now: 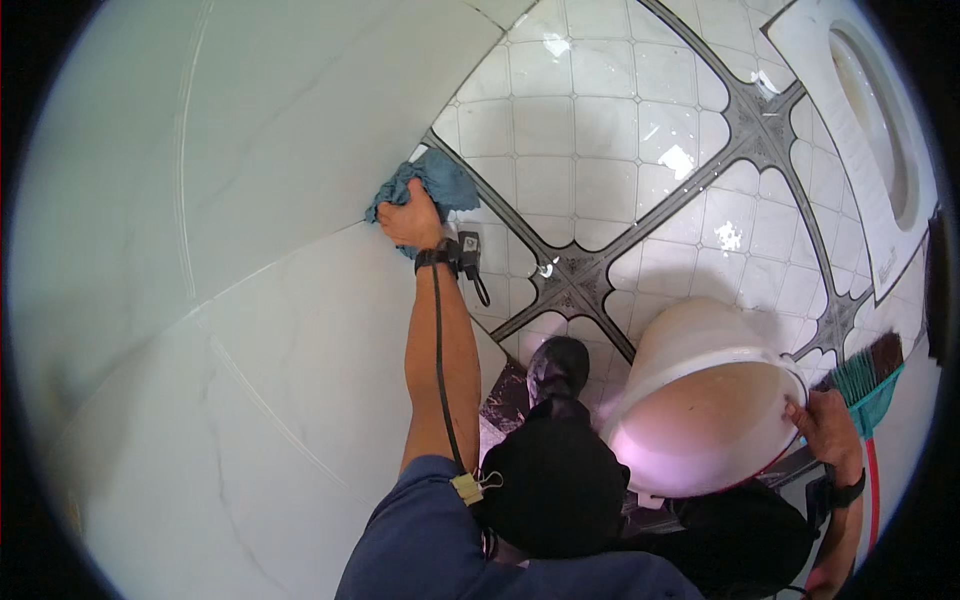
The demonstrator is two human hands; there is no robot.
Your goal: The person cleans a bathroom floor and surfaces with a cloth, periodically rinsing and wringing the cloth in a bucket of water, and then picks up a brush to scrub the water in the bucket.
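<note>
My left hand (408, 218) is closed on a crumpled blue-grey cloth (445, 180). It presses the cloth to the low part of the white wall, close to where the wall meets the floor. To my lower right is a large white bucket (690, 340), tilted so that its open mouth faces me; no contents show in the part I can see. My right hand (828, 430) grips the bucket's rim on its right side, the thumb over the edge and the other fingers partly hidden.
White marbled wall panels (260, 160) fill the left side. The wet, shiny tiled floor (545, 130) has dark patterned bands. A white squat toilet (870, 120) lies at the far right. A green broom (868, 385) with a red handle stands beyond my right hand.
</note>
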